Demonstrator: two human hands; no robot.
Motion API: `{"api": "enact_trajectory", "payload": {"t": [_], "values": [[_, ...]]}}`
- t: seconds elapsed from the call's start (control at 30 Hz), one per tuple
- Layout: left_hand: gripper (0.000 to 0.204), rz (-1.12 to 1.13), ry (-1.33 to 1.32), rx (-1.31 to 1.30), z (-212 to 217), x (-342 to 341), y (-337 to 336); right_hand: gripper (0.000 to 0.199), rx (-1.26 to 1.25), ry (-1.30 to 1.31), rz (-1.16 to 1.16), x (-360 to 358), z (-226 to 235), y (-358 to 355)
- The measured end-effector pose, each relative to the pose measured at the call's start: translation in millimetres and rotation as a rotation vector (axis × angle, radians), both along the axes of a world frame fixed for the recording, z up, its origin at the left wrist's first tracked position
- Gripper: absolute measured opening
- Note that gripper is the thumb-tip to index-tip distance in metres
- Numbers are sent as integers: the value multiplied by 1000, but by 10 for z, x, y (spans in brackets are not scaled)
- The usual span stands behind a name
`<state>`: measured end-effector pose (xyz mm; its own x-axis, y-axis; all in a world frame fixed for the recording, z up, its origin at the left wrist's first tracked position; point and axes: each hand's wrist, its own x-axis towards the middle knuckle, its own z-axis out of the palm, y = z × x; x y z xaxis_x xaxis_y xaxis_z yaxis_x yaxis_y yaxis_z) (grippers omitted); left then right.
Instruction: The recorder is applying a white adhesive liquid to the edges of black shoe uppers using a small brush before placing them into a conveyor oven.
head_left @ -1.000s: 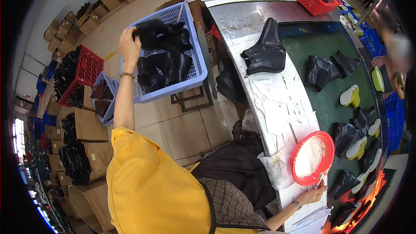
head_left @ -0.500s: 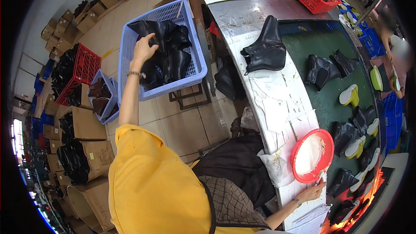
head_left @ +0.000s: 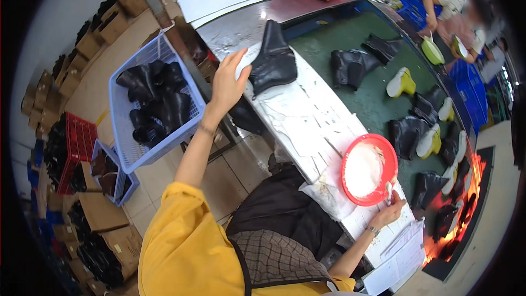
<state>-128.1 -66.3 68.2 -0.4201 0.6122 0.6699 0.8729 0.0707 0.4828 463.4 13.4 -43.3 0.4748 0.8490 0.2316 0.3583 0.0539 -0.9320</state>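
My left hand (head_left: 229,81) is at the heel side of a black ankle boot (head_left: 274,61), with fingers apart. The boot lies on the white-covered bench edge (head_left: 307,90); whether the fingertips touch it I cannot tell. My right hand (head_left: 388,214) is closed at the lower rim of a red bowl (head_left: 392,156) holding white paste (head_left: 362,169). Its fingers pinch a thin, paste-smeared brush-like tool (head_left: 389,187), mostly hidden by the hand. To the left, a light-blue plastic basket (head_left: 123,151) holds several black boots (head_left: 164,98).
A green conveyor belt (head_left: 323,38) carries black boots (head_left: 355,67) and yellow-and-white soles (head_left: 401,83) toward an orange-glowing heater (head_left: 476,186). Across it, a co-worker holds a green sole (head_left: 433,50). Papers (head_left: 397,263) lie near my right wrist; cartons (head_left: 101,211) stand at left.
My left hand has left the basket of boots and moved right to the boot on the bench. My right hand stays by the bowl. The whole view has shifted.
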Motion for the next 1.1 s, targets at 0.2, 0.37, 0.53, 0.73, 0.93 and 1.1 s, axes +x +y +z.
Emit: {"api": "enact_trajectory", "payload": {"t": [0.2,0.37,0.53,0.73,0.93,1.1], "values": [[79,219,-209,-508,-418,-438,901,69,-2,36,72,-11,31,-25],[42,-272,-962,-386,-233,-331,655,64,0,63,48,-19,79,-44],[43,-352,-772,-275,561,-163,-198,56,70,43,18,-124,181,-79],[60,-166,-646,-357,1235,-737,-1570,48,135,-168,19,-159,154,-40],[75,112,-559,-528,480,-2613,-2394,45,185,-294,1,-161,380,-87],[59,11,-489,-852,-247,-2178,-1360,43,156,-332,-63,-11,389,-204]]}}
